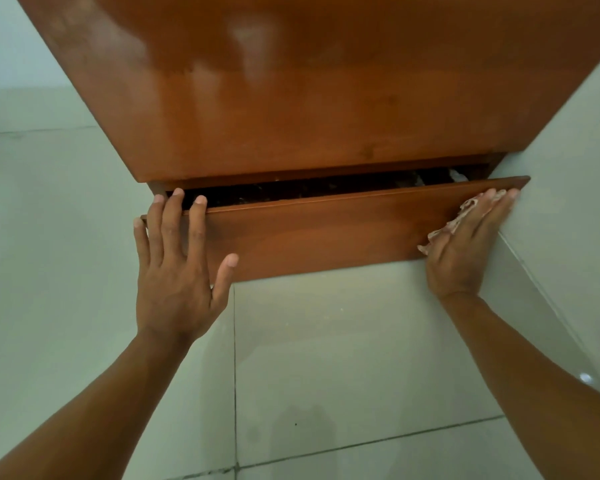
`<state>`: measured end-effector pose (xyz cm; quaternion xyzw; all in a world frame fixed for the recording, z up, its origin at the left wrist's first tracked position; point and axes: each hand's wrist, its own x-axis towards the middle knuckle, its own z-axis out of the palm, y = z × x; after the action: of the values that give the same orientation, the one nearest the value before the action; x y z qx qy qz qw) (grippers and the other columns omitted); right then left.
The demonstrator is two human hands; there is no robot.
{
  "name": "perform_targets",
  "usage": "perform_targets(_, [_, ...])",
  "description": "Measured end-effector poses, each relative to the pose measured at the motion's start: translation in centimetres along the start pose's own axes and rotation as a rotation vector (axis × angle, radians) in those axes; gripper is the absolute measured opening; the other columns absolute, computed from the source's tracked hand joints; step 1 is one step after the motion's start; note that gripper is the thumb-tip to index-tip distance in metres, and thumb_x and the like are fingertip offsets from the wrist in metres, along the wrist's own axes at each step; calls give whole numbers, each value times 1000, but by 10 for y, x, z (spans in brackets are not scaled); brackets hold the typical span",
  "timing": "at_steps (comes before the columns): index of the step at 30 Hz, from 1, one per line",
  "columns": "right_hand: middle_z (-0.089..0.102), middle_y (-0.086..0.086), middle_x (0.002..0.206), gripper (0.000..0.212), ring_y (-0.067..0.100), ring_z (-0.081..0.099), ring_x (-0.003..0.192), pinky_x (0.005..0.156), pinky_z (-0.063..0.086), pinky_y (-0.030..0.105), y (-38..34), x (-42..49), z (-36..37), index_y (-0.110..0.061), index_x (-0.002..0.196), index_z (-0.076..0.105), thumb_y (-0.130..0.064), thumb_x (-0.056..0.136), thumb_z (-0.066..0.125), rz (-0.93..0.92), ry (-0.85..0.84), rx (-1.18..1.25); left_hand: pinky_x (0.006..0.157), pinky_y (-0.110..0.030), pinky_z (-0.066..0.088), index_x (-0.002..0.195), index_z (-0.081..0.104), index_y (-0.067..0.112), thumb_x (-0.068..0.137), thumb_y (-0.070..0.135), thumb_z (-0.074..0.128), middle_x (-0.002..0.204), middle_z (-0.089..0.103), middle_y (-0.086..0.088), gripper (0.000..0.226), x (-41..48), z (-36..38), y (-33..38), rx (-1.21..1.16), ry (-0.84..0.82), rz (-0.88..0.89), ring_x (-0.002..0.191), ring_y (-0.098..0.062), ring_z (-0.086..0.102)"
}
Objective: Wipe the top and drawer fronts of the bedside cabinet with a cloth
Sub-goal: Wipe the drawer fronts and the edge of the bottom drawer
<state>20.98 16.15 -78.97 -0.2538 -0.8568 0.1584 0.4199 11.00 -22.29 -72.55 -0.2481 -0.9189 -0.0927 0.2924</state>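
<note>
The brown wooden bedside cabinet (309,98) fills the upper view, its glossy top facing me. Below it a drawer front (319,230) stands slightly pulled out, leaving a dark gap with cluttered contents. My left hand (177,268) lies flat on the drawer front's left end, fingertips hooked over its top edge. My right hand (465,244) presses a pale patterned cloth (444,230) flat against the drawer front's right end, with cloth edges showing beside the fingers.
A white wall (568,185) runs close along the cabinet's right side, touching my right hand's outer edge. Pale floor tiles (326,358) with dark grout lines spread below and to the left.
</note>
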Motion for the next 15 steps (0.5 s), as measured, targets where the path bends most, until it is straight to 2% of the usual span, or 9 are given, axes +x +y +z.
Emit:
perform_targets(3, [4, 36, 165, 61, 50, 3, 155, 130, 8, 45, -36, -4, -2, 11, 158, 9, -1, 104, 35, 106, 97, 190, 124, -60, 13, 158, 29, 4, 103, 54, 32, 164, 25, -25, 75, 1, -1, 3, 16, -7, -12, 154, -44, 18])
perform_targets(5, [4, 33, 167, 61, 48, 1, 156, 129, 4, 38, -74, -16, 2, 7, 159, 11, -3, 105, 38, 111, 122, 282, 124, -60, 13, 158, 28, 4, 104, 54, 32, 164, 23, -25, 75, 0, -2, 5, 20, -18, -25, 154, -44, 17])
perform_targets(8, [-2, 21, 168, 66, 45, -3, 156, 128, 10, 54, -136, -52, 23, -2, 161, 10, -2, 103, 41, -15, 39, 325, 125, -59, 11, 159, 28, 5, 103, 55, 30, 165, 22, -24, 74, 0, -2, 6, 13, -27, -37, 155, -43, 16])
perform_targets(10, [-2, 23, 167, 67, 48, -2, 155, 123, 17, 64, -169, -79, 43, -1, 161, 8, -5, 103, 40, -88, -53, 307, 125, -59, 10, 159, 27, 6, 103, 54, 32, 166, 21, -23, 74, -1, -1, 5, 7, -19, -41, 155, -42, 15])
perform_targets(12, [3, 30, 167, 62, 52, 2, 154, 120, 22, 66, -181, -95, 59, -2, 161, 4, -16, 106, 29, -80, -96, 284, 126, -58, 10, 159, 27, 6, 103, 53, 34, 166, 20, -22, 74, -1, 1, 5, 0, -9, -48, 155, -41, 14])
perform_targets(15, [4, 28, 165, 60, 54, 6, 153, 122, 18, 64, -160, -94, 66, -7, 161, 1, -25, 106, 20, -126, -106, 235, 126, -58, 10, 160, 27, 7, 103, 52, 36, 167, 21, -22, 73, -1, 2, 4, -8, -8, -40, 156, -40, 14])
